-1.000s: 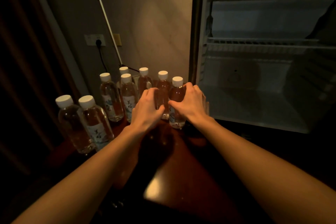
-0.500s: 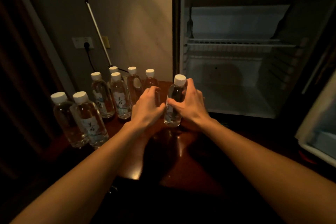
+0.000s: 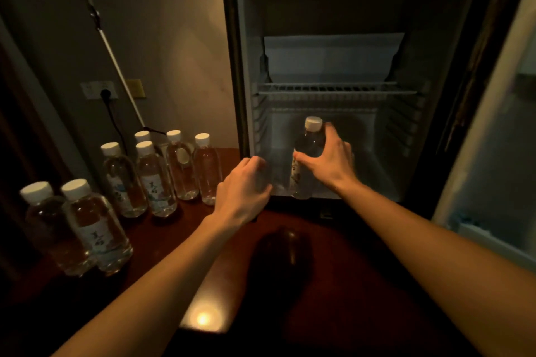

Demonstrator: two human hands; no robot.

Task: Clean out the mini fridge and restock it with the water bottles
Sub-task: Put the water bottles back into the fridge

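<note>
The bottle [image 3: 308, 153] has left the counter [image 3: 333, 269] since half a second ago and now sits inside the mouth of the fridge [image 3: 333, 9], upright on the front of the bottom floor, under the wire shelf [image 3: 336, 89]. The fridge door [image 3: 493, 139] hangs open at the right edge. On the dark wood counter to the left stand seven more capped bottles: a cluster of five [image 3: 156, 177] near the wall and a pair [image 3: 78, 229] closer in, well apart from the fridge. The right hand [image 3: 330, 162] grips the bottle, fingers wrapped round its upper body just below the white cap [image 3: 313, 124]. The left hand [image 3: 243, 191] has come off the bottle and hovers at the fridge's lower left corner, fingers curled loosely, holding nothing. A plug [image 3: 106, 93] sits in the wall socket.
</note>
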